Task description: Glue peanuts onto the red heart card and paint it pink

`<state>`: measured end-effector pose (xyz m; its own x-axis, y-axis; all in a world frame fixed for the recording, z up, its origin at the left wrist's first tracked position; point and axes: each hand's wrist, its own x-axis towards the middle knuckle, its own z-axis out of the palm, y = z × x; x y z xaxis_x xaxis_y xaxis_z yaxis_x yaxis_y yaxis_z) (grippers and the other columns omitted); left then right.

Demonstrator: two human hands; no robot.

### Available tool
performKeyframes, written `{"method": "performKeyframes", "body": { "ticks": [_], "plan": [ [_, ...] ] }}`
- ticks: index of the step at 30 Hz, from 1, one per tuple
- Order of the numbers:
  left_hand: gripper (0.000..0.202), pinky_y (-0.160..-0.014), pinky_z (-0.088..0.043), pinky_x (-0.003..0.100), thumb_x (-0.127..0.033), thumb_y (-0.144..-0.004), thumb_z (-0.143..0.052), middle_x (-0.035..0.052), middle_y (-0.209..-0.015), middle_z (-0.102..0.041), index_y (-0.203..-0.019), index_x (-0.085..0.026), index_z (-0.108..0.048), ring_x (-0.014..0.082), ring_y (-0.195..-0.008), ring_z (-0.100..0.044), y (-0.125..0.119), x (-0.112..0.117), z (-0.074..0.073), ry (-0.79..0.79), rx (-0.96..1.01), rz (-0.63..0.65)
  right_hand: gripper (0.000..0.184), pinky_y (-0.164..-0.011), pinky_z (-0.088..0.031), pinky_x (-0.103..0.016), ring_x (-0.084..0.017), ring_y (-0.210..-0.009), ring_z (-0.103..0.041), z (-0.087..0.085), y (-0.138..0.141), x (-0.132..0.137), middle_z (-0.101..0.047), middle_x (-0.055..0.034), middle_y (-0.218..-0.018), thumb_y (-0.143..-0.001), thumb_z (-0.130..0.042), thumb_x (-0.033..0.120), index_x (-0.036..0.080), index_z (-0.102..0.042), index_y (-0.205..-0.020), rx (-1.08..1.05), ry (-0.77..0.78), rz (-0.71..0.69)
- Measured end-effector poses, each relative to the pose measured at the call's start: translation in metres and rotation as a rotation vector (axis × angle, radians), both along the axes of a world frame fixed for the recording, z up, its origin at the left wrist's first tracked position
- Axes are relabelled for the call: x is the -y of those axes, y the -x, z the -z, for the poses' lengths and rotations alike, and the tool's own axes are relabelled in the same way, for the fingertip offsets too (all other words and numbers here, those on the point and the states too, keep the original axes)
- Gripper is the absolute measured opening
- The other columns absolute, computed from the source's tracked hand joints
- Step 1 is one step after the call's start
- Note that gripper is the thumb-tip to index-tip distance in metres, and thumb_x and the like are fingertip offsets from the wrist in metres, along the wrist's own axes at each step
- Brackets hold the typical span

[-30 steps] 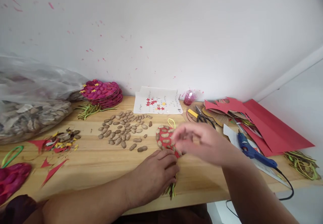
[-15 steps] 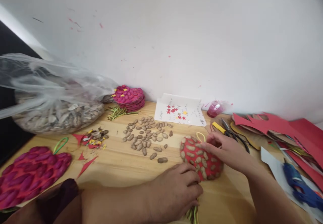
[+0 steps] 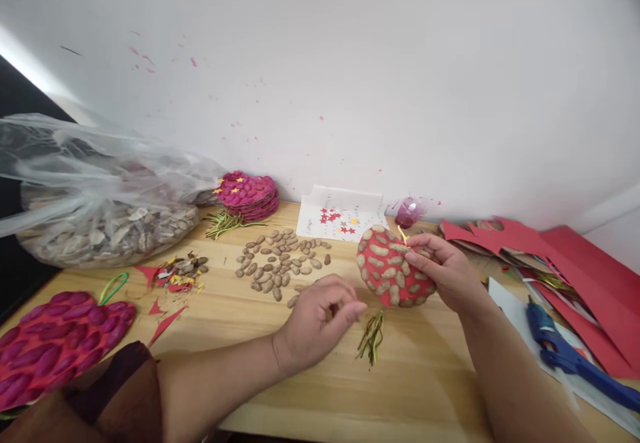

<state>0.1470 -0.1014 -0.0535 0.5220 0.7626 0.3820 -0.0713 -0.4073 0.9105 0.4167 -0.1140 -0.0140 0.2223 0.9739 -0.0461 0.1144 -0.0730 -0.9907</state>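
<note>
A red card ornament covered with glued-on unshelled peanuts (image 3: 381, 256) is tilted up above the table. My right hand (image 3: 443, 270) pinches its upper right edge between thumb and fingers, beside a yellow cord loop (image 3: 402, 235). A green and dark tassel (image 3: 371, 340) hangs below the ornament. My left hand (image 3: 323, 323) is just left of the tassel, fingers loosely curled and thumb apart, with nothing visible in it. Loose peanuts (image 3: 270, 270) are spread behind my left hand, which partly covers the nearest ones.
A plastic bag of peanuts (image 3: 115, 230) stands at left, a magenta peanut ornament (image 3: 60, 336) before it. Stacked magenta ornaments (image 3: 250, 193) and a paper with star cutouts (image 3: 310, 220) are at the back. Red card (image 3: 585, 270) and a blue glue gun (image 3: 565, 350) lie right.
My right hand has raised and tilted the peanut ornament. My left hand has come off it and moved left. The tassel now shows in full. The view has shifted slightly.
</note>
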Motion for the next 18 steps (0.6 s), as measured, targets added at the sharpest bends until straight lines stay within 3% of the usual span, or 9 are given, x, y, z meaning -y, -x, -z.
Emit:
{"method": "performKeyframes", "body": {
  "ticks": [2, 4, 6, 10, 14, 18],
  "plan": [
    [0.024, -0.067, -0.050, 0.028, -0.034, -0.087, -0.075, 0.0023, -0.083, -0.062, -0.080, -0.020, -0.057, 0.0157, -0.077, -0.060, -0.003, -0.001, 0.003, 0.311, 0.059, -0.036, 0.040, -0.065, -0.055, -0.027, -0.015, -0.070, -0.066, 0.001, 0.004, 0.002, -0.073, -0.0005, -0.084, -0.072, -0.089, 0.045, 0.023, -0.067, -0.097, 0.010, -0.073, 0.006],
    [0.040, -0.062, -0.053, 0.026, -0.035, -0.075, -0.086, 0.0009, -0.088, -0.063, -0.090, -0.022, -0.052, 0.0174, -0.082, -0.063, -0.005, -0.001, 0.005, 0.593, 0.144, -0.004, 0.036, -0.064, -0.053, -0.026, -0.014, -0.068, -0.064, 0.001, 0.011, 0.004, -0.071, 0.0002, -0.080, -0.073, -0.088, 0.043, 0.023, -0.069, -0.095, 0.074, -0.141, -0.003],
    [0.052, -0.062, -0.056, 0.025, -0.034, -0.070, -0.091, 0.0033, -0.101, -0.067, -0.102, -0.023, -0.052, 0.0198, -0.092, -0.067, -0.006, 0.000, 0.006, 0.756, 0.211, 0.084, 0.031, -0.063, -0.051, -0.025, -0.014, -0.068, -0.062, 0.000, 0.022, 0.006, -0.069, 0.0008, -0.078, -0.075, -0.086, 0.042, 0.022, -0.071, -0.093, 0.159, -0.196, -0.018],
    [0.060, -0.057, -0.056, 0.022, -0.034, -0.074, -0.090, 0.0095, -0.117, -0.071, -0.123, -0.021, -0.057, 0.0206, -0.095, -0.069, -0.006, 0.004, 0.008, 0.800, 0.236, 0.218, 0.026, -0.066, -0.052, -0.027, -0.015, -0.071, -0.062, 0.002, 0.042, 0.007, -0.070, -0.0010, -0.083, -0.076, -0.084, 0.040, 0.022, -0.072, -0.089, 0.228, -0.229, -0.061],
    [0.041, -0.055, -0.056, 0.022, -0.039, -0.076, -0.088, 0.0109, -0.096, -0.077, -0.101, -0.013, -0.070, 0.0182, -0.078, -0.070, -0.007, 0.006, 0.013, 0.830, 0.193, 0.200, 0.030, -0.061, -0.048, -0.025, -0.013, -0.066, -0.057, 0.009, 0.046, 0.006, -0.066, 0.0007, -0.079, -0.075, -0.085, 0.042, 0.022, -0.072, -0.091, 0.171, -0.138, -0.143],
    [0.038, -0.061, -0.061, 0.025, -0.039, -0.075, -0.090, 0.0103, -0.090, -0.079, -0.098, -0.013, -0.074, 0.0188, -0.076, -0.073, -0.007, 0.008, 0.016, 0.909, 0.191, 0.199, 0.041, -0.063, -0.049, -0.026, -0.014, -0.070, -0.062, 0.013, 0.041, 0.007, -0.071, -0.0023, -0.087, -0.079, -0.080, 0.057, 0.023, -0.073, -0.101, -0.121, -0.033, -0.274]
  ]
}}
